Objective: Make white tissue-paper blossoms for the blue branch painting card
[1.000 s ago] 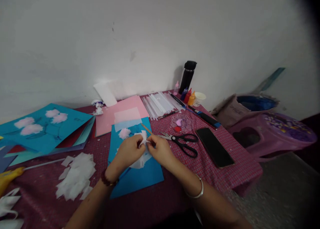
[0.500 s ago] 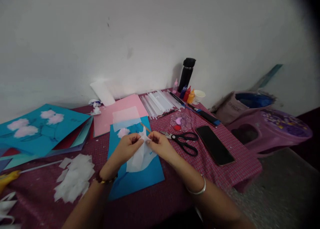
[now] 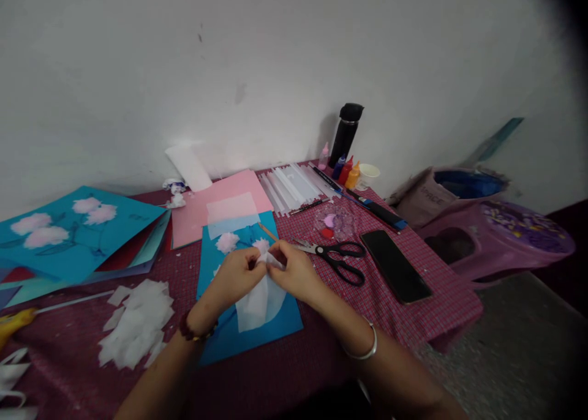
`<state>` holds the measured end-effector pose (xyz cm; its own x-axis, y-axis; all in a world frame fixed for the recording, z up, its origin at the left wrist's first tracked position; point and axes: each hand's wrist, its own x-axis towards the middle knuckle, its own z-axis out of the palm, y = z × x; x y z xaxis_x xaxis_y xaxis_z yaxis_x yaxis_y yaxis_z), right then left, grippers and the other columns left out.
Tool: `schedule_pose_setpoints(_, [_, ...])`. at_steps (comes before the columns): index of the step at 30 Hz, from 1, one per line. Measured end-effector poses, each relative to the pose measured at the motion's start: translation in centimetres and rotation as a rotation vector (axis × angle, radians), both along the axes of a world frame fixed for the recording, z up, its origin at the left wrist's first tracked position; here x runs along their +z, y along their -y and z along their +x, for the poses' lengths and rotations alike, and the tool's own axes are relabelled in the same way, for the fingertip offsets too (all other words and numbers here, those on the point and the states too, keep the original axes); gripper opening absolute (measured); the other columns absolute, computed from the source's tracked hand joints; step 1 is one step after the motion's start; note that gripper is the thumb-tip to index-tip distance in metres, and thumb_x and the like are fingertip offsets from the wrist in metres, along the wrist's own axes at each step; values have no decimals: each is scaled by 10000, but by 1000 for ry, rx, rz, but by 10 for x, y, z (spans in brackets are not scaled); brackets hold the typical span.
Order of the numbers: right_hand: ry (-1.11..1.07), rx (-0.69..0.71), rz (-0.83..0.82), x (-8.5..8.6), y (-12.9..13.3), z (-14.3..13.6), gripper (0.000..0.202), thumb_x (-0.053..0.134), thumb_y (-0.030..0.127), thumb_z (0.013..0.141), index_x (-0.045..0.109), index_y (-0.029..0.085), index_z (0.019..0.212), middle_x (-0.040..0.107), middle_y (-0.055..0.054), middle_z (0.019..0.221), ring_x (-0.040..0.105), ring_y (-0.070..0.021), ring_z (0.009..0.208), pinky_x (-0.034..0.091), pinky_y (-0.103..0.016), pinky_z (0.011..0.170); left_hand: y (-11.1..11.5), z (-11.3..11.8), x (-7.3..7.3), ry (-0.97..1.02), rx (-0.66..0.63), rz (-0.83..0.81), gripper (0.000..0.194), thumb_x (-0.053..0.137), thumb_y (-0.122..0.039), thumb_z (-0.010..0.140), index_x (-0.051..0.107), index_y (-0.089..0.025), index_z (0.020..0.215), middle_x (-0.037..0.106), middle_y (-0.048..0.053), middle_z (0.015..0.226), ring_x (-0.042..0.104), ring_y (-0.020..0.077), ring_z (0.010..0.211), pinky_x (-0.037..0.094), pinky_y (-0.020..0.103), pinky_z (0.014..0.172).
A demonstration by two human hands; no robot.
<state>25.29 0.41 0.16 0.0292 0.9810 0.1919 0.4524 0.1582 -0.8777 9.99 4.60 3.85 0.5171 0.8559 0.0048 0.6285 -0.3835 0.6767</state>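
Note:
Between both hands is a thin white tissue paper (image 3: pixel 255 305), pinched at its top and hanging over the blue sheet (image 3: pixel 280 326). My left hand (image 3: pixel 236 274) grips it from the left, thumb and fingers together. From the right, my right hand (image 3: pixel 296 269) pinches the same tissue, its fingertips nearly touching the left ones. On the blue sheet, a pale pink paper flower (image 3: pixel 227 242) lies beyond my left hand, and another flower (image 3: pixel 261 245) shows just past my fingertips. A pencil (image 3: pixel 267 231) rests near it. Open-bladed scissors (image 3: pixel 337 256) lie right of my right hand.
Left are a tissue pile (image 3: pixel 138 325), a yellow-handled tool (image 3: pixel 17 322) and a blue flower picture (image 3: pixel 78 230). Behind lie pink paper (image 3: pixel 193 221) and white sticks (image 3: pixel 291 187). Right stand a phone (image 3: pixel 395 266), paint bottles (image 3: pixel 346 170), a black flask (image 3: pixel 345 135) and a stool (image 3: pixel 496 242).
Both hands have drawn slightly down toward me with the tissue, so its hanging part sits lower. The flower beyond my fingertips now shows. My grip stays pinched.

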Motion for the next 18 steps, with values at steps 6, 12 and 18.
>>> schedule_pose_setpoints(6, [54, -50, -24, -2, -2, 3, 154, 535, 130, 729, 618, 199, 839, 626, 6, 705, 559, -149, 649, 387, -248, 620, 5, 1, 3, -49, -70, -22, 189, 423, -199, 687, 297, -198, 546, 277, -63, 516, 295, 93, 508, 184, 249, 503])
schedule_pose_setpoints(12, [22, -56, -18, -4, -3, 3, 167, 551, 132, 723, 610, 193, 867, 638, -3, 759, 581, -157, 706, 416, -252, 658, -1, -3, -1, -38, -109, -83, 175, 420, -204, 658, 282, -201, 550, 254, -63, 532, 282, 92, 521, 180, 247, 504])
schedule_pose_setpoints(18, [70, 34, 94, -3, -1, 1, 96, 587, 129, 714, 559, 200, 773, 591, 4, 804, 558, -149, 768, 402, -249, 697, -3, -3, -5, 21, -123, -165, 180, 391, -238, 665, 255, -210, 551, 219, -66, 549, 240, 83, 515, 188, 239, 488])
